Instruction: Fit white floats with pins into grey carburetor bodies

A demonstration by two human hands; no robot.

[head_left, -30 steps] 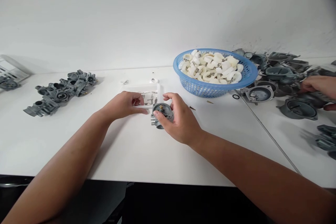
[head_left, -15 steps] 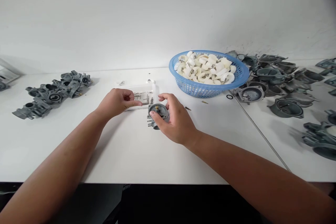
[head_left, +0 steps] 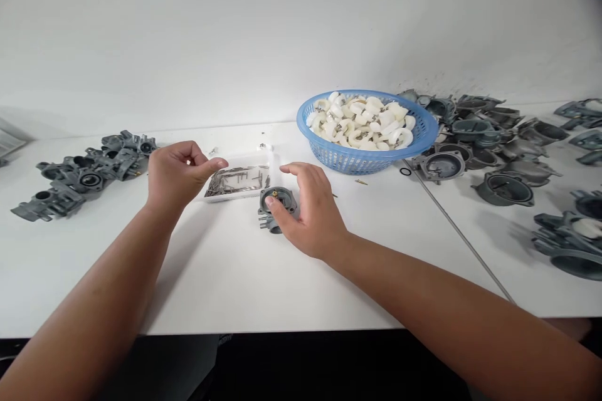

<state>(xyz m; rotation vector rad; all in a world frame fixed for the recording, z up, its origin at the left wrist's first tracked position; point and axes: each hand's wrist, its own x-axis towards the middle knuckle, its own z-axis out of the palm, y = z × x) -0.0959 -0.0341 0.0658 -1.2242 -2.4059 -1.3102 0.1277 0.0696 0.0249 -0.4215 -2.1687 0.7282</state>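
A small grey carburetor body (head_left: 271, 225) stands on the white table with its round opening facing up and a brass jet (head_left: 275, 193) inside. My right hand (head_left: 313, 210) holds it from the right, thumb across the opening and forefinger arched above; the other fingertips are hidden. Up and to the left, my left hand (head_left: 181, 172) is in the air, fingers curled in and thumb laid along them. Whatever the left fingers may pinch is hidden. Just beyond it lies a shallow clear tray (head_left: 226, 198) with many thin metal pins (head_left: 239, 178).
A blue basket (head_left: 367, 160) full of white plastic floats sits at the back. Carburetor bodies (head_left: 89, 178) cluster on the left; float bowls (head_left: 505, 188) pile up on the right. A brass needle (head_left: 361, 182) and a black O-ring (head_left: 405, 171) lie near a table seam (head_left: 451, 219).
My left hand has moved left and up, away from the tray, uncovering its pins. My right hand keeps its place on the carburetor body. The view has shifted slightly.
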